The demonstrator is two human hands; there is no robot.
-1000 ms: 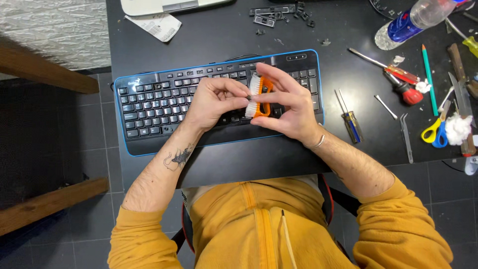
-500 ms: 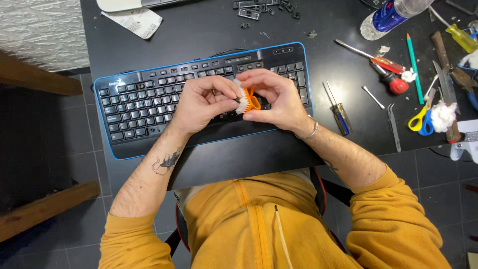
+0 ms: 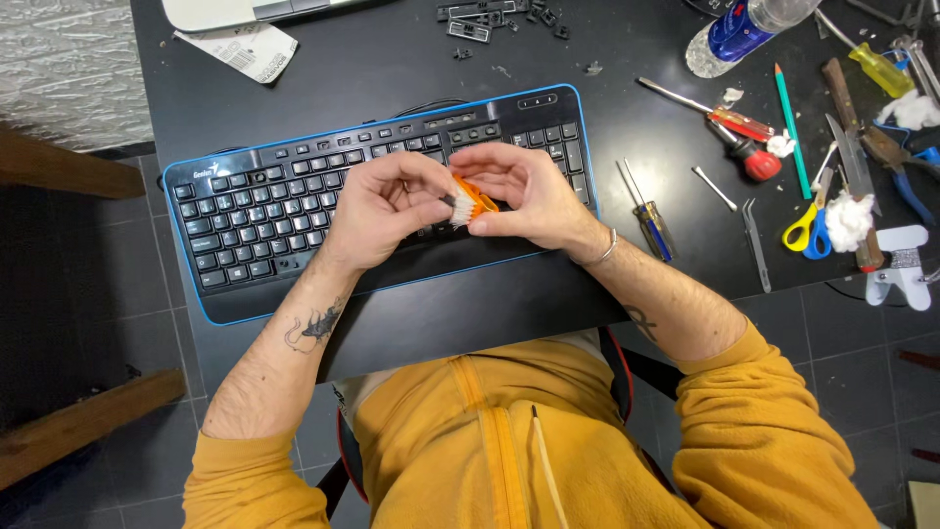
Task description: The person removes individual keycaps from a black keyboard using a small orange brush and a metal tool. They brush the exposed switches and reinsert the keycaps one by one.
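Observation:
A black keyboard with a blue rim (image 3: pixel 225 220) lies on a dark desk (image 3: pixel 392 69). Above its right half I hold a small orange brush with white bristles (image 3: pixel 468 204). My right hand (image 3: pixel 534 191) grips the orange handle. My left hand (image 3: pixel 387 206) touches the bristle end with its fingertips. Both hands hover over the keys and hide part of the lower right key rows.
Loose black key caps (image 3: pixel 490 18) lie at the desk's far edge beside a plastic bottle (image 3: pixel 744 29). Right of the keyboard are screwdrivers (image 3: pixel 646 211), tweezers (image 3: pixel 756 245), yellow-handled scissors (image 3: pixel 813 220), cotton wads (image 3: pixel 847 220) and pliers. A paper slip (image 3: pixel 240 49) lies far left.
Both hands with the brush have stayed together over the keyboard's right half; the brush has turned so its bristles point toward my left hand. The view shifted slightly.

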